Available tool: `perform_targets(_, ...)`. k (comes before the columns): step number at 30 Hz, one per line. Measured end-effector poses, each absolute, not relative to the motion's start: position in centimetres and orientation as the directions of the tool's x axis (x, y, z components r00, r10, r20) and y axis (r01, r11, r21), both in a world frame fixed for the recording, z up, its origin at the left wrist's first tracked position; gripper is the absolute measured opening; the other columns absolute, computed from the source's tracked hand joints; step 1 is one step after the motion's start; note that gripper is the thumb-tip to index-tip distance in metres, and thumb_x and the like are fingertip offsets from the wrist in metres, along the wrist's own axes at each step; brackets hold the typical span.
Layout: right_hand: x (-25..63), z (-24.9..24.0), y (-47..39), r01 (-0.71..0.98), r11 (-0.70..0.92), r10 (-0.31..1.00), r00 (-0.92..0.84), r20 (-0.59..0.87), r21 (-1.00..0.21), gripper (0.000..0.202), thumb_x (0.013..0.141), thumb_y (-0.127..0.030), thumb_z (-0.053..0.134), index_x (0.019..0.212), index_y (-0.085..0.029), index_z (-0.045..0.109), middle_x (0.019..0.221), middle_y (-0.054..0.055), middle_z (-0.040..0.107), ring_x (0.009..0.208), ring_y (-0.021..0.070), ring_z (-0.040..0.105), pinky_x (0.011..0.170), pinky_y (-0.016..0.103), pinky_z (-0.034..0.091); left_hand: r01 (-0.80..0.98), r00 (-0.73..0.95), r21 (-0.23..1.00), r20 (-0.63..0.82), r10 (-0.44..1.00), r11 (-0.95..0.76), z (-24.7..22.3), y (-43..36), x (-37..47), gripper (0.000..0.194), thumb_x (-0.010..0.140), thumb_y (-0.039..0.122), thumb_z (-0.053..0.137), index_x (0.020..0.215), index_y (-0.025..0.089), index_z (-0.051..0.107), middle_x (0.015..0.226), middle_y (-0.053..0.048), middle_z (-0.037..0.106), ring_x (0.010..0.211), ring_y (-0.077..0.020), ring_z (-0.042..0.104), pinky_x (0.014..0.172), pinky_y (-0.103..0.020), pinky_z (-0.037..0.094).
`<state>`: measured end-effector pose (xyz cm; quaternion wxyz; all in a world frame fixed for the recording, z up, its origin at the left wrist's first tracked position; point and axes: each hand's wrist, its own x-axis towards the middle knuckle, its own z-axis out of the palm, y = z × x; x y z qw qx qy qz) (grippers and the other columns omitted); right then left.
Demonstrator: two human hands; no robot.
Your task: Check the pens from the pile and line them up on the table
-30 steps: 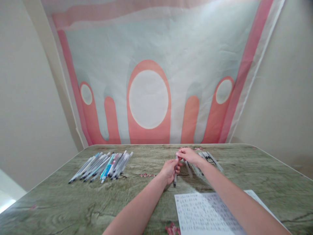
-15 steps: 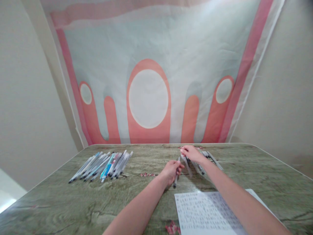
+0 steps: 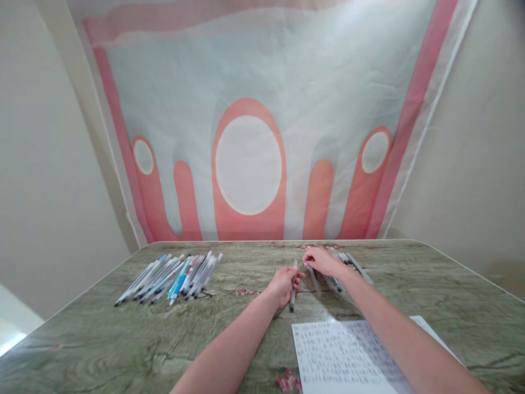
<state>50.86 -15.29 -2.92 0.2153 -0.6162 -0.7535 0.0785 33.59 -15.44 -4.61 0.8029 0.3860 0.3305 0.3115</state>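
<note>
A: Fingers first. Left hand?

B: Left hand point(image 3: 284, 285): fingers curled, pinching a slim, clear-barrelled pen with a dark end point(image 3: 292, 299). Dark end points toward the wearer; pale end shows past the fingers on the far side. Pen is right of centre, over the grey-green wood-grain table point(image 3: 123, 350).

A: Right hand?

B: Right hand point(image 3: 322, 260): just right of the left, not touching it. Fingertips bunched close to the thumb; cannot tell whether they meet or pinch something small.

A: Immediately around it?

B: One clear, slender pen point(image 3: 315, 283) lies just below the right fingers. Beyond, a loose row of clear and dark pens point(image 3: 360, 268), partly hidden by hand and forearm.

A: Farther out?

B: Left side: a broad spread of clear, white and blue pens point(image 3: 177, 282), well apart from both hands. Near side: white paper with rows of dark writing point(image 3: 336, 350), partly covered by the right forearm. Behind: pale backdrop with pink-orange rounded shapes point(image 3: 248, 230).
</note>
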Motion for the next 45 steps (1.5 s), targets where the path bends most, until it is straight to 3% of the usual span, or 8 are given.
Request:
perform_targets(12,50.8,-3.0,-15.3,0.899,0.217,0.965,-0.140,0.221,-0.379,0.011,0.068,-0.020,0.055,0.070,-0.019,0.066,0.069,0.002,0.064,0.067,0.0132,0.055,0.063,0.022,0.037,-0.245,0.580,0.828,-0.291,0.761,0.504,-4.7,-15.4,33.6,0.012,0.077,0.023,0.050,0.074,0.011,0.047,0.065,-0.002,0.051,0.044,-0.0018,0.039,0.038,-0.013,0.025)
perform_targets(18,50.5,-2.6,-15.5,0.891,0.237,0.949,-0.126,0.289,-0.388,0.013,0.068,-0.020,0.053,0.070,-0.018,0.065,0.071,0.003,0.064,0.067,0.0131,0.053,0.062,0.022,0.037,-0.254,0.569,0.814,-0.312,0.761,0.523,-4.6,-15.3,33.6,0.014,0.078,0.024,0.049,0.074,0.011,0.048,0.065,-0.002,0.052,0.044,-0.0019,0.039,0.038,-0.013,0.025)
perform_targets(21,50.0,-2.0,-15.6,0.852,0.248,0.949,-0.117,0.293,-0.462,0.020,0.073,-0.028,0.050,0.068,-0.015,0.064,0.066,0.003,0.063,0.062,0.0125,0.052,0.059,0.022,0.036,-0.291,0.567,0.793,-0.308,0.764,0.536,-4.5,-15.3,33.5,0.015,0.078,0.025,0.048,0.076,0.011,0.049,0.065,-0.002,0.052,0.045,-0.0024,0.040,0.040,-0.013,0.028)
perform_targets(26,48.6,-1.4,-15.8,0.676,0.237,0.970,-0.122,0.212,-0.698,0.038,0.078,-0.041,0.041,0.066,-0.012,0.062,0.061,0.003,0.060,0.052,0.0100,0.050,0.050,0.020,0.036,-0.335,0.591,0.758,-0.293,0.752,0.559,-4.2,-15.3,33.3,0.015,0.080,0.026,0.045,0.080,0.011,0.050,0.065,-0.001,0.051,0.045,-0.0027,0.040,0.041,-0.013,0.031)
perform_targets(33,47.4,-1.2,-16.5,0.518,0.153,0.988,-0.108,0.113,-0.842,0.036,0.072,-0.045,0.049,0.067,-0.011,0.062,0.059,0.002,0.059,0.051,0.0090,0.048,0.048,0.019,0.036,-0.380,0.655,0.740,-0.210,0.726,0.556,-4.2,-15.3,33.2,0.017,0.080,0.025,0.046,0.082,0.010,0.052,0.065,-0.002,0.052,0.047,-0.0034,0.044,0.045,-0.015,0.037)
perform_targets(39,48.5,-1.4,-15.6,0.362,0.054,0.974,0.185,0.128,-0.931,0.034,0.071,-0.045,0.049,0.073,-0.012,0.060,0.062,0.002,0.058,0.050,0.0080,0.046,0.043,0.018,0.033,-0.365,0.678,0.735,-0.211,0.704,0.572,-3.7,-15.7,32.9,0.020,0.080,0.027,0.047,0.090,0.010,0.053,0.075,-0.007,0.058,0.057,-0.0077,0.053,0.057,-0.021,0.045)
perform_targets(45,50.4,-0.9,-15.1,0.233,0.052,0.895,0.420,0.149,-0.971,0.034,0.068,-0.044,0.051,0.074,-0.012,0.061,0.072,0.006,0.062,0.054,0.0096,0.050,0.042,0.017,0.034,-0.351,0.641,0.792,-0.186,0.744,0.500,-4.4,-15.8,33.2,0.019,0.073,0.028,0.057,0.081,0.013,0.048,0.074,-0.004,0.058,0.058,-0.0072,0.054,0.056,-0.020,0.044)
